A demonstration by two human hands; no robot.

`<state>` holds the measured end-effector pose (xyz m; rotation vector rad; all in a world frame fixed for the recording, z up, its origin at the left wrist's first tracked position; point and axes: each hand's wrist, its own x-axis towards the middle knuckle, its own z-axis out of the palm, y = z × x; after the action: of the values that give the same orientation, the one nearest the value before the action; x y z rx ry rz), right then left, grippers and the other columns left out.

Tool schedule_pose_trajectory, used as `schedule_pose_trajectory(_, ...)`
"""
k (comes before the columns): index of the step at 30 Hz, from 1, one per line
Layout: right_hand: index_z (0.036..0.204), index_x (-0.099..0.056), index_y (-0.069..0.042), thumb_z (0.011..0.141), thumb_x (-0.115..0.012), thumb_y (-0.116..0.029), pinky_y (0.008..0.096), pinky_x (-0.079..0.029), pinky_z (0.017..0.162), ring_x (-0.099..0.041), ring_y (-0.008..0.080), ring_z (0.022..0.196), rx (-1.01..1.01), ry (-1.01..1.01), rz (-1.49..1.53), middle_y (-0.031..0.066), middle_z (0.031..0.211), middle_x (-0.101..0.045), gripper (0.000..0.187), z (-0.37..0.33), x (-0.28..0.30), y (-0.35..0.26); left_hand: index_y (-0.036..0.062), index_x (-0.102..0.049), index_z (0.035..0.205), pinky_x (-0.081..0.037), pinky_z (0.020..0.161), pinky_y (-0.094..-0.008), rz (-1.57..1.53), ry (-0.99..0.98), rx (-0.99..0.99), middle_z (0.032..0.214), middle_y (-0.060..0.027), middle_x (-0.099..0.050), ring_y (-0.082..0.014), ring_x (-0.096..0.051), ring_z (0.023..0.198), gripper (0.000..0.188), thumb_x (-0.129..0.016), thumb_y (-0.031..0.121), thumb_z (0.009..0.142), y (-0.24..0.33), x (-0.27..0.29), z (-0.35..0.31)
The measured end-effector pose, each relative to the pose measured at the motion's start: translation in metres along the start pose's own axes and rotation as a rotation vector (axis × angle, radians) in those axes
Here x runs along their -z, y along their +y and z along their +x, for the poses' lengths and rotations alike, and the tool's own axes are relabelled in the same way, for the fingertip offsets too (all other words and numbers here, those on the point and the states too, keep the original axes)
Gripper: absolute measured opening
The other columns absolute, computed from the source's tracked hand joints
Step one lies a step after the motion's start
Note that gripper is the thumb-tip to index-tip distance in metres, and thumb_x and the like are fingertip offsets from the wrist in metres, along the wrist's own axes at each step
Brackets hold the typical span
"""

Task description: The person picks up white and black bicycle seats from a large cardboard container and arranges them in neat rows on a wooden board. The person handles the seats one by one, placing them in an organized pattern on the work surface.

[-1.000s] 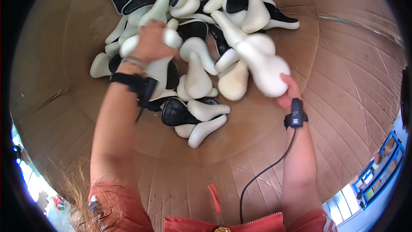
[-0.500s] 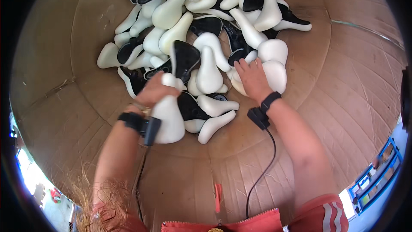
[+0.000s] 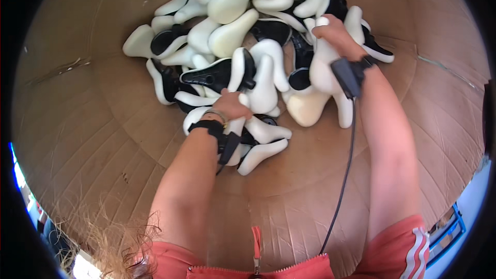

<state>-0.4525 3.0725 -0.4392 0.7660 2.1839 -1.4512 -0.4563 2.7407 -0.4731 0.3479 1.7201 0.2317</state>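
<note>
A heap of bicycle saddles, white foam on top and black plastic bases below, fills the far part of a large cardboard box. My right hand (image 3: 337,36) is closed round the narrow nose of a white bicycle saddle (image 3: 323,67), whose wide end hangs toward me over the heap's right side. My left hand (image 3: 232,105) is closed on the nose of another saddle at the heap's near edge; the hand and wrist hide much of it. Just right of that hand lie two white saddles, the upper one (image 3: 266,130) and the lower one (image 3: 262,156).
The brown cardboard wall (image 3: 449,108) curves round the heap on all sides. A cream saddle (image 3: 306,109) lies at the heap's near right. A black cable (image 3: 343,186) runs from my right wrist device (image 3: 347,77) down to my red jacket (image 3: 268,271).
My right hand has moved up and right and now grips a saddle by its nose. The left hand has shifted right; the saddle it held has left its earlier place.
</note>
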Motion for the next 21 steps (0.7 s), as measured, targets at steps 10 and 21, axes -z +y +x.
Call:
schedule_pose_trajectory(10,0.111,-0.059,-0.001,0.063,-0.071,-0.021,0.0410,-0.049,0.086,-0.062,0.0341,0.099,-0.032,-0.057,-0.880,0.0219,0.105,-0.063,0.053,0.041,-0.062,0.003,0.0058,-0.051,0.127,-0.045,0.084,-0.0292,-0.813,0.193,-0.367,0.103,-0.0069,-0.058,-0.0157,-0.055,0.093,0.069,-0.074,0.015,0.063,-0.006,0.065,-0.134)
schedule_pose_trajectory(21,0.102,-0.062,-0.015,0.087,-0.051,-0.017,0.0431,-0.049,0.081,-0.061,0.0248,0.097,0.005,-0.091,-1.390,0.0059,0.103,-0.059,0.020,-0.085,-0.116,0.033,0.0076,-0.043,0.133,-0.048,0.077,-0.0335,-1.075,0.582,-0.860,0.104,-0.0119,-0.058,-0.0221,-0.059,0.086,0.070,-0.057,0.038,0.072,0.033,0.172,-0.413)
